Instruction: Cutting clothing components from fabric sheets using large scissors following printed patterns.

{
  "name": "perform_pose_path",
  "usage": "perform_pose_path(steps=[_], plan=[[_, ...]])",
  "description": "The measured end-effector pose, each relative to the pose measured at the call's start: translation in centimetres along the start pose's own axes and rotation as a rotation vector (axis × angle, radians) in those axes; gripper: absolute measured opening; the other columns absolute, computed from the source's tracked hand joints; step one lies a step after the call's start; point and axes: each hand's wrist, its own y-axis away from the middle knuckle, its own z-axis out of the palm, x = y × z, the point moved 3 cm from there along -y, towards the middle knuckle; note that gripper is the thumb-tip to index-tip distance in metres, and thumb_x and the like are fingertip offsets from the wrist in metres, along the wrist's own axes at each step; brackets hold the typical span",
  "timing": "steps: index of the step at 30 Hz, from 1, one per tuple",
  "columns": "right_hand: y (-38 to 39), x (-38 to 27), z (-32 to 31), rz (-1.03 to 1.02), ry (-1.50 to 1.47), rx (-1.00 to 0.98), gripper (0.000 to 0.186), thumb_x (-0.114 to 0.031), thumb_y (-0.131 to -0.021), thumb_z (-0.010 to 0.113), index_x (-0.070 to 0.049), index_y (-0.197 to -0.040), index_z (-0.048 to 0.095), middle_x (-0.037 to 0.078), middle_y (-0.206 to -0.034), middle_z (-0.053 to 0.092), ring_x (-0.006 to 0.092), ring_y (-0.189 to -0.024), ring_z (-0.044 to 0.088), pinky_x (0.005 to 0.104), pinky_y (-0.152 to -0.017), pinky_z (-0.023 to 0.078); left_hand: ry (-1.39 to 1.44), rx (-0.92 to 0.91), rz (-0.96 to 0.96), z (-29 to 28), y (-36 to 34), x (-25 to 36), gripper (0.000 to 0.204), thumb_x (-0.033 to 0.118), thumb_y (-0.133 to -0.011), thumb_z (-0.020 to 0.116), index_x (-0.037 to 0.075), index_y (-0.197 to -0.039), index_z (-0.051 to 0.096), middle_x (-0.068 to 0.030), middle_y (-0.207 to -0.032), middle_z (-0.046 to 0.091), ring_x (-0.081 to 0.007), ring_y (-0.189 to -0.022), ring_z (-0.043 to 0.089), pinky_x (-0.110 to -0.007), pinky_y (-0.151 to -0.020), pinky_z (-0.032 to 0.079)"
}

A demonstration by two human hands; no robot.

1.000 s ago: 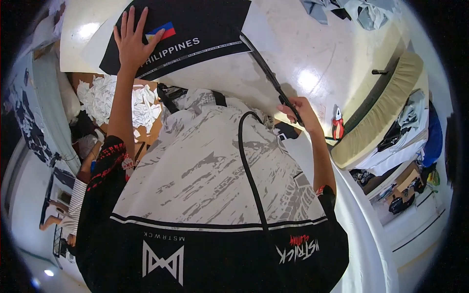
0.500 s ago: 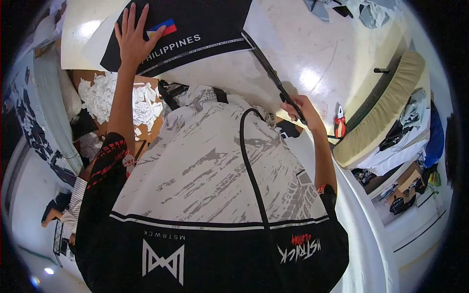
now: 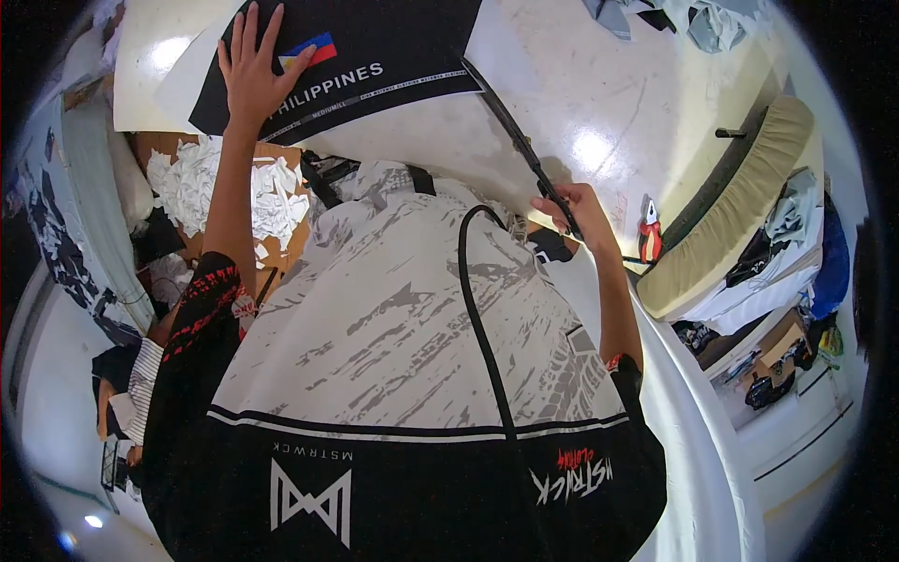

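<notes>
My left hand [image 3: 255, 70] lies flat, fingers spread, on a black printed fabric piece [image 3: 403, 33] with a small flag patch [image 3: 319, 48] and white lettering. A white sheet [image 3: 184, 84] shows under its left side. My right hand [image 3: 576, 208] grips long black shears [image 3: 518, 134], whose tips are at the fabric's right edge; whether the blades touch it closely is too small to tell. Red-handled pliers [image 3: 649, 242] lie on the white table [image 3: 609, 103], right of my right hand.
White scraps [image 3: 183, 178] fill a cardboard box below the table's left end. A cream padded board [image 3: 730, 215] and piled cloth [image 3: 787, 215] stand right. Grey scraps [image 3: 712, 28] lie at the back. Another person [image 3: 140, 384] is at lower left, beside hanging cloth [image 3: 84, 234].
My right hand and the shears have shifted slightly up along the fabric's edge. My left hand stays spread on the fabric. The person at lower left has changed posture.
</notes>
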Motion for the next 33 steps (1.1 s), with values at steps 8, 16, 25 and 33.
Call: perform_pose_path(steps=[8,16,25,33], plan=[[0.2,0.0,0.4,-0.009,-0.036,0.019,0.038,-0.035,-0.089,0.089,-0.007,-0.073,0.068,-0.004,-0.055,0.056,0.0047,-0.045,0.049,0.0257,-0.044,0.032,0.017,0.006,0.003,0.0,0.1,-0.1,0.079,0.066,-0.097,0.066,0.030,-0.164,0.045,-0.0113,-0.174,0.033,-0.0357,-0.160,0.030,-0.071,-0.124,0.018],[-0.1,0.3,0.6,-0.058,-0.036,0.023,0.038,-0.035,-0.090,0.088,-0.006,-0.074,0.069,-0.005,-0.058,0.053,0.0045,-0.051,0.048,0.0259,-0.048,0.033,-0.046,-0.013,-0.105,0.2,1.2,-0.1,0.083,0.071,-0.092,0.067,0.031,-0.161,0.048,-0.0127,-0.172,0.036,-0.0372,-0.159,0.031,-0.077,-0.120,0.016],[-0.1,-1.0,2.4,-0.048,-0.224,0.023,0.036,-0.032,-0.093,0.085,-0.007,-0.075,0.066,-0.006,-0.062,0.050,0.0051,-0.051,0.044,0.0254,-0.048,0.030,-0.105,-0.050,-0.296,-1.1,5.1,3.3,0.090,0.072,-0.089,0.070,0.021,-0.161,0.050,-0.0214,-0.171,0.033,-0.0431,-0.159,0.027,-0.078,-0.118,0.014],[-0.9,-4.1,2.0,-0.136,-0.283,-0.035,0.048,-0.043,-0.100,0.074,-0.011,-0.068,0.057,-0.005,-0.058,0.046,0.0087,-0.053,0.045,0.0265,-0.055,0.034,-0.095,-0.032,-0.336,-1.1,5.3,4.1,0.091,0.073,-0.088,0.070,0.021,-0.160,0.051,-0.0211,-0.171,0.034,-0.0429,-0.158,0.028,-0.077,-0.118,0.015]])
